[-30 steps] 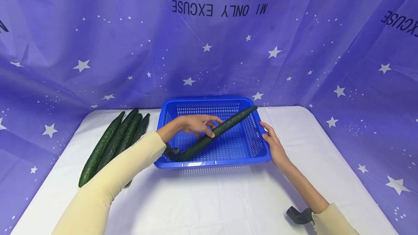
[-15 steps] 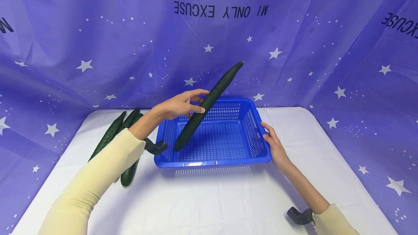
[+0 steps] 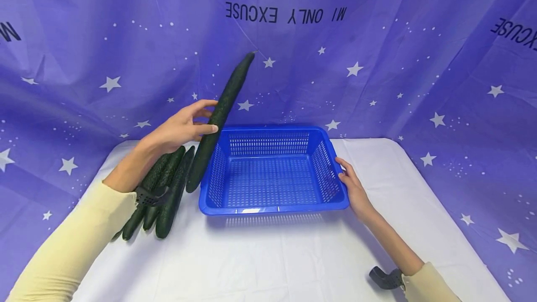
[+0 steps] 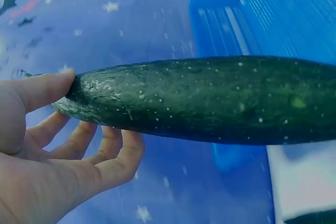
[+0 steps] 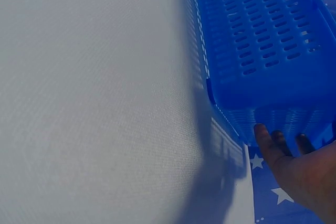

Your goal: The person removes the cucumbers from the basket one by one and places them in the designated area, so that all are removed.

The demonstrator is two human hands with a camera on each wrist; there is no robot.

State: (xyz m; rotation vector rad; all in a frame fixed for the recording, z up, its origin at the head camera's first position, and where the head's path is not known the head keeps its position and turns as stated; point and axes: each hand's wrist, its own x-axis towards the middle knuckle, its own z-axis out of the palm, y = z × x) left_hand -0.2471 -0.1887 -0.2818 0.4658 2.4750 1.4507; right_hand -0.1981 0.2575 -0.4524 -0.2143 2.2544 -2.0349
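Note:
My left hand holds a long dark green cucumber between thumb and fingers, raised and tilted, its upper end leaning right. The cucumber's lower end hangs beside the left rim of a blue plastic basket. In the left wrist view, the thumb presses one side of the cucumber and the fingers curl under the other. My right hand touches the basket's right end; in the right wrist view its fingertips lie against the basket's outer wall. The basket has nothing in it.
Several more cucumbers lie side by side on the white tablecloth, left of the basket, partly hidden by my left forearm. A purple curtain with stars hangs behind and at both sides. Dark curved pieces are worn at both wrists.
My left hand has lifted the cucumber up out of the basket and carried it left, turning it steeper. The right hand and the basket have stayed in place.

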